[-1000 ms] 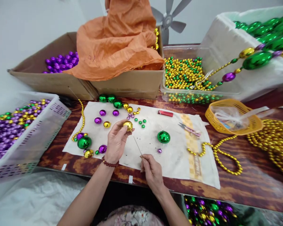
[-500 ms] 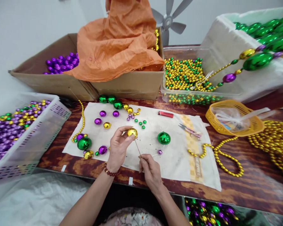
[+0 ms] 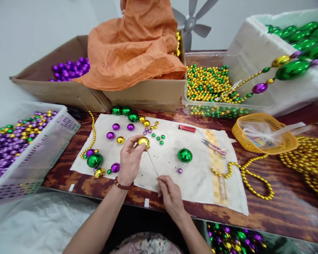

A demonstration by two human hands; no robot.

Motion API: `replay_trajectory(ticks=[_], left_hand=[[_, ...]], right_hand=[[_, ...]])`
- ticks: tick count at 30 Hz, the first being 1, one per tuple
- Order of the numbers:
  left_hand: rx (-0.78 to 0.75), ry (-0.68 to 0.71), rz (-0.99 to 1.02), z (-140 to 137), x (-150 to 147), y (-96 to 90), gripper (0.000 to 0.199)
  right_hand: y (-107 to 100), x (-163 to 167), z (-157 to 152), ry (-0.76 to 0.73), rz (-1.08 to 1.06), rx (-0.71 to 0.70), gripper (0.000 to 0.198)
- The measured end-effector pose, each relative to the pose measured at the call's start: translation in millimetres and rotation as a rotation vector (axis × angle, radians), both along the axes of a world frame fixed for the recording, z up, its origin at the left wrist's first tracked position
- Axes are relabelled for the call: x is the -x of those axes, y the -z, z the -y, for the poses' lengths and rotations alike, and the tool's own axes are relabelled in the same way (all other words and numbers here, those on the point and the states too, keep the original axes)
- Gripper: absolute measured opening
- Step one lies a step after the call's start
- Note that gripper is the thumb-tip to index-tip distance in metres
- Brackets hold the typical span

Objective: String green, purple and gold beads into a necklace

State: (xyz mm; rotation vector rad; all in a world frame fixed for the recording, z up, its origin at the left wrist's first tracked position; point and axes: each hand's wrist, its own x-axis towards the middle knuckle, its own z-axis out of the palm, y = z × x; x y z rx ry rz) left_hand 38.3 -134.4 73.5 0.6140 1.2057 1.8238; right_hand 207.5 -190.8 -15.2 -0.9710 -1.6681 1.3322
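My left hand [image 3: 129, 160] pinches a shiny gold bead [image 3: 143, 142] above the white cloth [image 3: 153, 165]. From that bead a thin cord or wire [image 3: 153, 163] slants down to my right hand [image 3: 171, 193], whose fingertips are closed on it; I cannot tell which it is. Right of the hands lie a large green bead [image 3: 185, 155] and a small purple bead [image 3: 180, 170]. To the left is a strung group with a green bead [image 3: 94, 160], a purple bead [image 3: 115, 167] and a gold bead [image 3: 99, 172], partly hidden behind my left wrist.
Loose beads, a red-handled tool [image 3: 187, 128] and scissors-like snips [image 3: 214, 146] lie on the cloth. Around it stand a cardboard box [image 3: 145, 95], a clear bin [image 3: 228, 106], a white crate [image 3: 50, 144] and a yellow basket [image 3: 265, 148]. Gold bead strands [image 3: 307, 158] lie at right.
My left hand has moved left and slightly up with the gold bead. A longer stretch of the thin cord or wire now shows between the hands; my right hand has barely moved.
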Motion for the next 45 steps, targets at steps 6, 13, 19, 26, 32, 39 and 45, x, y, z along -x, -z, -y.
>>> replay_trajectory(ticks=[6, 13, 19, 26, 32, 39, 45], left_hand=[[0.010, 0.024, 0.019, 2, -7, -0.9, 0.029], [0.037, 0.061, -0.015, 12, -19, 2.4, 0.030], [0.028, 0.038, -0.055, 12, -17, 4.6, 0.030], [0.065, 0.005, -0.060, 12, -18, 9.6, 0.032], [0.185, -0.111, -0.570, -10, 34, 24.8, 0.029], [0.506, 0.117, -1.610, -38, 80, 37.1, 0.025], [0.515, 0.155, -1.724, -30, 79, 40.3, 0.034]], right_hand=[[2, 1, 0, 0.021, -0.002, 0.002, 0.018], [-3, 13, -7, 0.036, -0.066, 0.069, 0.020], [-4, 13, -6, -0.022, -0.071, 0.106, 0.022], [-5, 14, -5, -0.031, -0.048, 0.119, 0.022], [-7, 1, -14, -0.089, 0.210, -0.007, 0.020], [-5, -1, -17, -0.036, 0.289, -0.060, 0.021], [-2, 0, -16, -0.037, 0.246, -0.016, 0.022]])
